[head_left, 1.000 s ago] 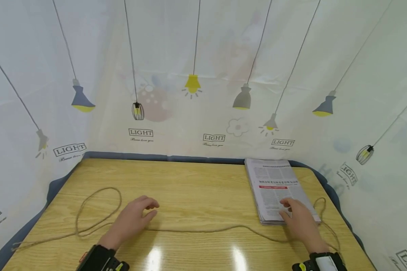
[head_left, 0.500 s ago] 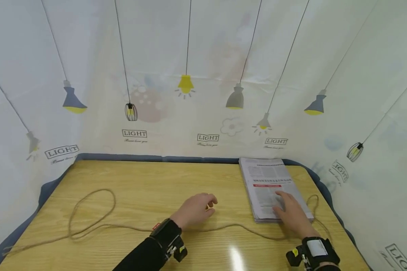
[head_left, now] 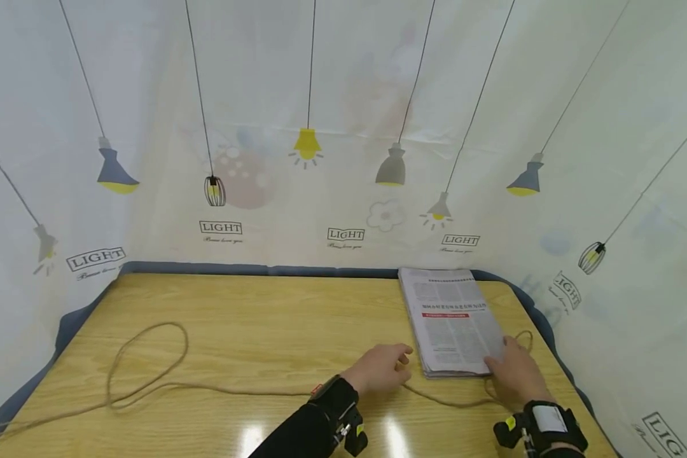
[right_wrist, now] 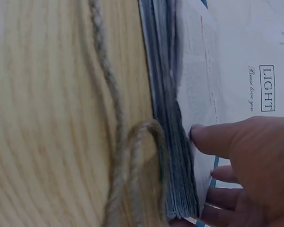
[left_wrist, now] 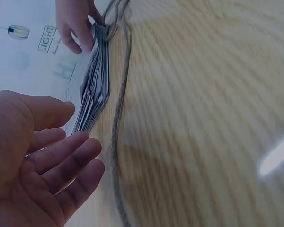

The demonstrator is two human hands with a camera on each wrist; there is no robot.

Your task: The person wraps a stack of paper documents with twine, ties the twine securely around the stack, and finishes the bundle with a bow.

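Note:
A stack of folded newspapers (head_left: 451, 327) lies at the back right of the table, a red headline bar on its top sheet. At its right front corner is my right hand (head_left: 520, 370); in the right wrist view the thumb (right_wrist: 213, 138) lies on the top edge and the fingers curl round the side. My left hand (head_left: 378, 369) hovers just off the left front corner, fingers loosely bent and holding nothing. A thin twine rope (head_left: 223, 388) runs across the table in front of the stack, passing behind the left hand in the head view.
The rope makes a wide loop (head_left: 111, 375) at the left of the wooden table (head_left: 252, 318). A smaller loop (head_left: 525, 337) lies by the stack's right side. A pale curtain (head_left: 275, 159) printed with lamps hangs around the far and side edges.
My left hand has moved right across the table, from beside the rope loop to near the newspapers. My right hand has shifted from above the stack to its right front corner.

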